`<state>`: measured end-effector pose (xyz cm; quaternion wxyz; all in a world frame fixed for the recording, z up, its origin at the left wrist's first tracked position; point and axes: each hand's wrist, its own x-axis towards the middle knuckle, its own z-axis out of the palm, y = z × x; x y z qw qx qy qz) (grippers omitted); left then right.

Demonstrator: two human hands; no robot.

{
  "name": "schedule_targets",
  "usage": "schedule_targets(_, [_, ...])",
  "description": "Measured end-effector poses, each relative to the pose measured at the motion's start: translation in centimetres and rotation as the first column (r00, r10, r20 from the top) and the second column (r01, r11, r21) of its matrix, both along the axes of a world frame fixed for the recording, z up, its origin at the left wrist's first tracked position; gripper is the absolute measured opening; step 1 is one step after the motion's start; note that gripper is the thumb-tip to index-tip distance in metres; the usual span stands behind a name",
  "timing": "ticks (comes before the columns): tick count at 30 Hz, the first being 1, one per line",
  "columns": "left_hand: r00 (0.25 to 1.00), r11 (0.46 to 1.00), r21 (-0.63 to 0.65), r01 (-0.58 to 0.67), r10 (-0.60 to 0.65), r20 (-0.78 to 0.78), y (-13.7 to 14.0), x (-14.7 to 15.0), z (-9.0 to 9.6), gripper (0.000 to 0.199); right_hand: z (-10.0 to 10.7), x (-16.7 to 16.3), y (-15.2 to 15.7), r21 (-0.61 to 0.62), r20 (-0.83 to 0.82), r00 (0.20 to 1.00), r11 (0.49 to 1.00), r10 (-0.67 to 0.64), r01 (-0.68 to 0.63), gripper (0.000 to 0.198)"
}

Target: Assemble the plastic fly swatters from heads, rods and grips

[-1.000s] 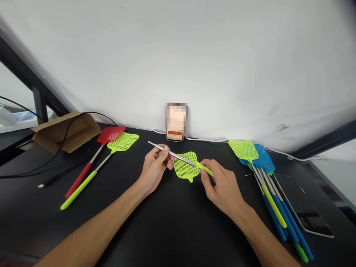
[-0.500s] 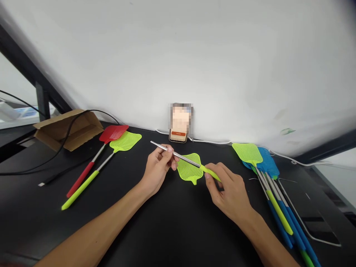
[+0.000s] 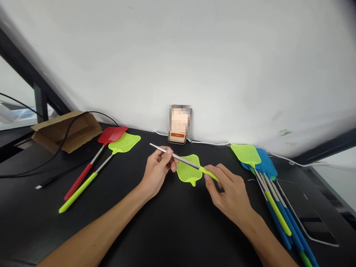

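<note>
A fly swatter handle (image 3: 188,162), a silver metal rod with a lime-green grip, is held slantwise between my two hands above the black table. My left hand (image 3: 157,170) pinches the metal rod between thumb and fingers, its bare tip sticking out to the upper left. The fingers of my right hand (image 3: 226,193) are wrapped round the green grip at the lower right. Just behind the rod, a loose lime-green swatter head (image 3: 189,177) lies on the table, its short neck pointing towards me. The rod passes in front of part of it.
At left lie a red swatter (image 3: 112,135) and a green swatter (image 3: 125,143) beside an open cardboard box (image 3: 66,131) and black cable. Several green and blue swatters (image 3: 246,154) are piled at right, by a dark tablet-like panel (image 3: 311,207). A phone (image 3: 177,138) leans on the wall.
Both hands keep their hold on the swatter handle, with almost no movement. The whole view has shifted very slightly.
</note>
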<state>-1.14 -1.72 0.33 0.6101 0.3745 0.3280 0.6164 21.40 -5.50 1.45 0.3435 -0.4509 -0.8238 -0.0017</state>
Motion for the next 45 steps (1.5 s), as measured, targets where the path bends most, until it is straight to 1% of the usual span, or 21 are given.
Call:
schedule_targets(9, [1.000,1.000,-0.003,0.004,-0.003,0.017,0.1,-0.1,-0.2,0.024,0.0,0.0,0.1,0.022,-0.014,1.000,1.000,0.017,-0.017,0.018])
schedule_targets(13, [1.000,1.000,-0.003,0.012,-0.012,0.022,0.1,-0.1,-0.2,0.024,0.0,0.0,0.0,0.010,-0.021,1.000,1.000,0.017,-0.017,0.018])
schedule_targets(18, [0.998,0.998,0.011,0.067,-0.067,0.004,0.0,-0.1,-0.1,0.022,-0.2,0.0,0.0,-0.011,-0.001,1.000,1.000,0.011,-0.011,0.019])
schedule_targets(21, [0.996,0.996,0.014,0.088,-0.088,-0.007,-0.1,-0.1,0.0,0.021,-0.4,0.1,0.0,-0.002,0.005,1.000,1.000,0.014,-0.014,0.019])
schedule_targets(24, [0.995,0.995,-0.005,0.102,-0.102,0.014,-0.1,-0.1,0.1,0.021,-0.5,0.1,0.1,0.014,0.021,0.999,1.000,0.028,-0.028,0.018])
schedule_targets(26, [0.993,0.993,-0.022,0.114,-0.114,0.028,-0.1,-0.1,0.1,0.021,-0.5,0.1,0.2,0.043,0.044,0.999,0.999,0.031,-0.032,0.017])
schedule_targets(28, [0.992,0.992,-0.033,0.124,-0.123,0.038,-0.1,-0.1,0.2,0.023,-0.3,0.1,0.2,0.101,0.091,0.995,0.994,0.030,-0.039,0.014])
schedule_targets(30, [0.990,0.990,-0.041,0.138,-0.137,0.038,-0.1,-0.2,0.4,0.031,0.0,0.1,0.1,0.188,0.144,0.989,0.981,0.029,-0.056,0.013])
schedule_targets(32, [0.989,0.988,-0.048,0.148,-0.147,0.023,0.0,-0.3,0.5,0.041,0.4,-0.1,0.0,0.283,0.182,0.983,0.956,0.032,-0.084,0.016])
schedule_targets(35, [0.992,0.992,-0.059,0.114,-0.117,-0.053,0.0,-0.5,0.5,0.047,0.7,-0.3,-0.2,0.363,0.206,0.977,0.923,0.056,-0.130,0.024])
schedule_targets(38, [0.981,0.993,-0.059,0.102,-0.110,-0.157,-0.1,-0.5,0.2,0.047,0.7,-0.5,-0.4,0.377,0.215,0.974,0.913,0.078,-0.156,0.029])
schedule_targets(39, [0.974,0.990,-0.058,0.127,-0.136,-0.180,-0.1,-0.4,0.1,0.048,0.6,-0.5,-0.4,0.379,0.220,0.972,0.911,0.079,-0.159,0.029])
schedule_targets(41, [0.954,0.974,-0.059,0.218,-0.226,-0.198,-0.4,-0.3,-0.1,0.051,0.5,-0.6,-0.6,0.380,0.235,0.969,0.910,0.077,-0.165,0.030])
schedule_targets(43, [0.927,0.945,-0.063,0.322,-0.328,-0.182,-0.6,-0.1,-0.2,0.051,0.4,-0.7,-0.7,0.375,0.247,0.965,0.911,0.083,-0.175,0.030])
schedule_targets(45, [0.905,0.919,-0.062,0.390,-0.395,-0.157,-0.8,0.0,-0.1,0.050,0.3,-0.8,-0.8,0.368,0.249,0.964,0.911,0.095,-0.185,0.031])
